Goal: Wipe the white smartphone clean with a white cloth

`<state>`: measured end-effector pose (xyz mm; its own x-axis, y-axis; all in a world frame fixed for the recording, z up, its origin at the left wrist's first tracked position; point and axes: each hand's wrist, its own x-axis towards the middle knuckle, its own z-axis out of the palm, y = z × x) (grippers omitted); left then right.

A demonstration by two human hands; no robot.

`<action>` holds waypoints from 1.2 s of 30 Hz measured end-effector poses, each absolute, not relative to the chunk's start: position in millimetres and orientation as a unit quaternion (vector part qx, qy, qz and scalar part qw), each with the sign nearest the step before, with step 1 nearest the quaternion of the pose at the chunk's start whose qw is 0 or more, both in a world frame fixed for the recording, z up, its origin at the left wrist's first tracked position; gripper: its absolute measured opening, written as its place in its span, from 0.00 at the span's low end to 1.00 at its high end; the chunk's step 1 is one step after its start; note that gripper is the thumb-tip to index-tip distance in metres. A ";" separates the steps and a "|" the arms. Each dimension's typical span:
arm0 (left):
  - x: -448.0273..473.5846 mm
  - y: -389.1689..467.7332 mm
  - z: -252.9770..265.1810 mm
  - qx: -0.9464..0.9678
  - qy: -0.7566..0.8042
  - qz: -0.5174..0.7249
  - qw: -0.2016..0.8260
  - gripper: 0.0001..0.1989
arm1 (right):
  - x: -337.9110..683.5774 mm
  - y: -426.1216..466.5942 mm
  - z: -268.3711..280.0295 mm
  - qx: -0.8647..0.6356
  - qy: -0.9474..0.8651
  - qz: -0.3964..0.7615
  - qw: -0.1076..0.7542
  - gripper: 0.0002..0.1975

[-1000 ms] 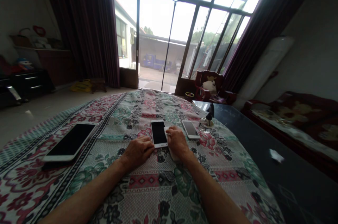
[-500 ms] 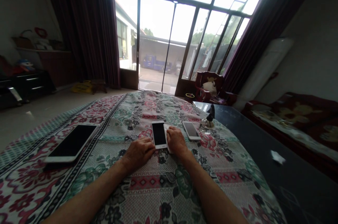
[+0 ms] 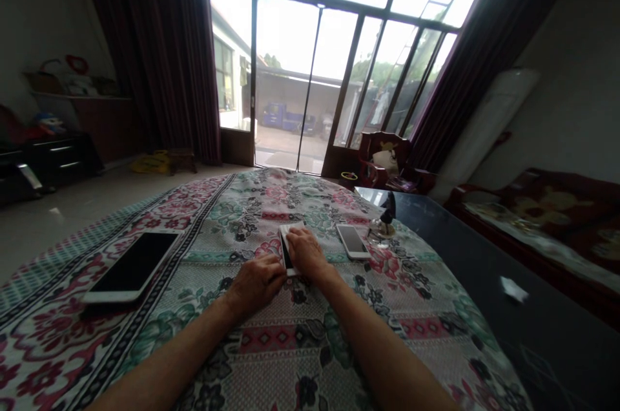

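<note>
A white smartphone (image 3: pixel 286 254) lies face up on the flowered tablecloth, mostly covered by my right hand (image 3: pixel 306 251). Pressed under that hand's bent fingers is a white tissue (image 3: pixel 291 227), its edge showing at the phone's top end. My left hand (image 3: pixel 259 278) pinches the phone's lower left edge, fingers together. Just right of my hands rests a second white smartphone (image 3: pixel 353 242) with a grey screen. Farther left is a larger white tablet (image 3: pixel 133 265) with a dark screen, slightly raised off the cloth.
A clear spray bottle with a black nozzle (image 3: pixel 387 214) stands right of the second phone. Beyond the tablecloth (image 3: pixel 271 359), a dark tabletop (image 3: pixel 465 269) carries a crumpled white scrap (image 3: pixel 513 289). A wooden chair (image 3: pixel 385 159) and glass doors are ahead.
My right hand has slid left with the tissue, from the phone's right edge onto its screen, covering most of it. My left hand stays at the lower left edge.
</note>
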<state>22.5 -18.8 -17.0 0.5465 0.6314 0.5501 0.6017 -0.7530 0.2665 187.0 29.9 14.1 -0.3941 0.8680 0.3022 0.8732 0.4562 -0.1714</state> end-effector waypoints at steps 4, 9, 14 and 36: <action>22.5 -18.8 -16.9 0.876 0.353 0.326 0.034 0.11 | 197.3 43.1 15.5 -0.583 -0.796 -0.007 0.165 0.15; 22.5 -17.6 -18.5 0.877 0.351 0.326 0.028 0.12 | 179.1 34.0 15.9 -0.561 -0.813 -0.033 0.154 0.13; 21.9 -16.8 -19.1 0.875 0.338 0.346 0.030 0.10 | 159.7 30.6 14.7 -0.512 -0.844 -0.022 0.160 0.12; 22.0 -18.4 -16.8 0.873 0.373 0.313 0.032 0.10 | 205.2 -5.2 9.8 -0.622 -0.762 -0.001 0.182 0.18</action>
